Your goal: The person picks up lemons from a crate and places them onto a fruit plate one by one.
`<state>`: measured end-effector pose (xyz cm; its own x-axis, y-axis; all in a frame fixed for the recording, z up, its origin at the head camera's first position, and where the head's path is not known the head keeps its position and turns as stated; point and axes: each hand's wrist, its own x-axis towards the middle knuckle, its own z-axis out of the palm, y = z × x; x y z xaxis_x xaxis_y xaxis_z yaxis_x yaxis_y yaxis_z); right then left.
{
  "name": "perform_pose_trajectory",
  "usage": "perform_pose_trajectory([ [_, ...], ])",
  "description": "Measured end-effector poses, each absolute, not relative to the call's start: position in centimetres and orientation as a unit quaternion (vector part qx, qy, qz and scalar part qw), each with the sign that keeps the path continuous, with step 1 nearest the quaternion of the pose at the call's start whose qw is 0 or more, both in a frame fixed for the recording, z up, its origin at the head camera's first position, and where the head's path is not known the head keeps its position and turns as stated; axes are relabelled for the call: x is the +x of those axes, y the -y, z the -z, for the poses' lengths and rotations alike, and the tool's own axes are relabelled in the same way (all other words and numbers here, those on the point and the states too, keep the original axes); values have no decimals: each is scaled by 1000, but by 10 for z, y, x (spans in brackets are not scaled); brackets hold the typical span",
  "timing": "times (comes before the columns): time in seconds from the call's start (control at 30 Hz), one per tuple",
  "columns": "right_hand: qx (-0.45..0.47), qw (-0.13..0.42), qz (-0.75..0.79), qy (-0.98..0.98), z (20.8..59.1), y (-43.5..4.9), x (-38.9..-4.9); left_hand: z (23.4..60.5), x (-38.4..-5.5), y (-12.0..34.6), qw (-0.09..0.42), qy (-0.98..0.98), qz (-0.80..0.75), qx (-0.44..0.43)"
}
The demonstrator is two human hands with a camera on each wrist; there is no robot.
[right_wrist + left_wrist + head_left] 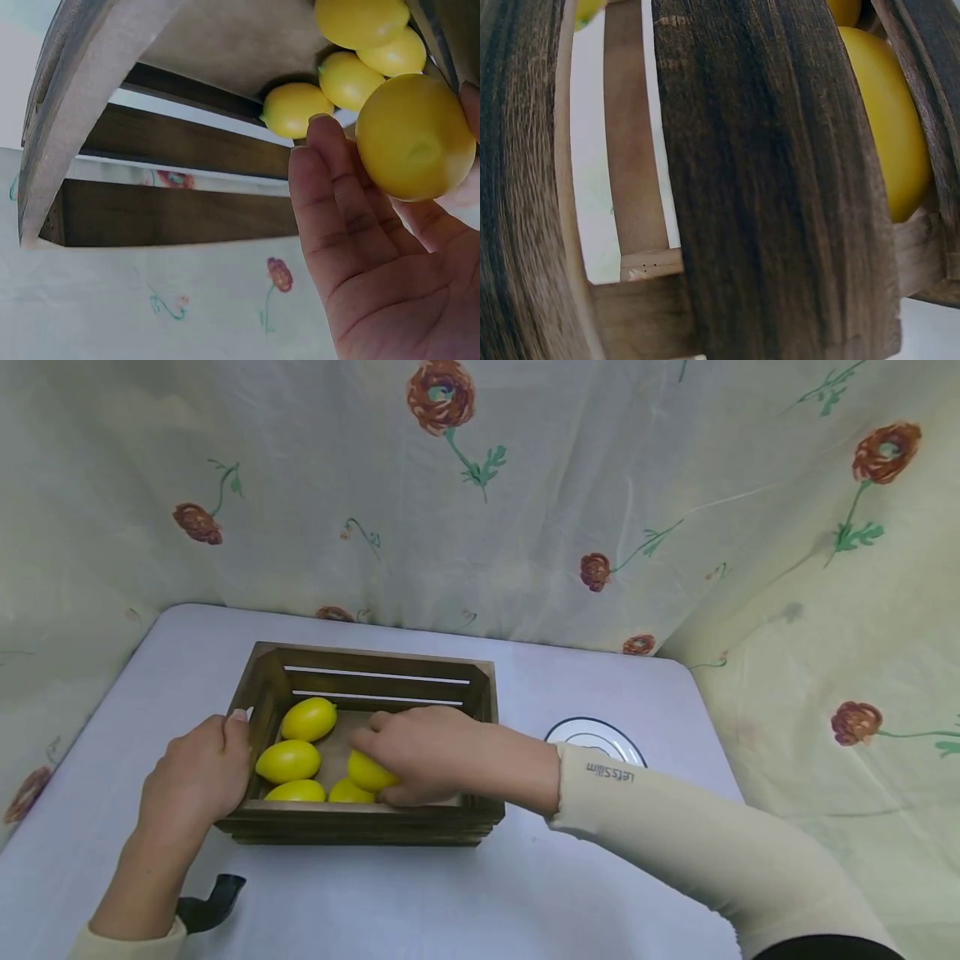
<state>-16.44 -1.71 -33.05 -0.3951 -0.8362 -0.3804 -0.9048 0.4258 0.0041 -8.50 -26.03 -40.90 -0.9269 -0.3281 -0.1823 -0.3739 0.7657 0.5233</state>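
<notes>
A dark wooden slatted crate (356, 827) stands on the table with several yellow lemons (288, 762) lying toward its left and front. At the crate's left end, my left hand (198, 768) grips the side, thumb up at the rim. The left wrist view is filled by the crate's side slats (772, 180), a lemon (885, 120) showing through a gap. My right hand (423, 747) reaches inside and holds one lemon (416, 139) between thumb and fingers. In the head view that hand partly covers this lemon, above another one near the front wall.
A white plate (600, 732) with a dark rim line lies right of the crate, partly hidden by my right forearm. Beside my left wrist is a black curved piece (213, 903). A flowered curtain (540, 485) hangs behind the white-covered table (525, 902).
</notes>
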Motion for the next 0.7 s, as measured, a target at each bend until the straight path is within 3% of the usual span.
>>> perform_pose_trajectory([
  [0.7, -540, 129, -7, -832, 304, -22, -147, 410, -87, 261, 33, -939, -286, -190],
])
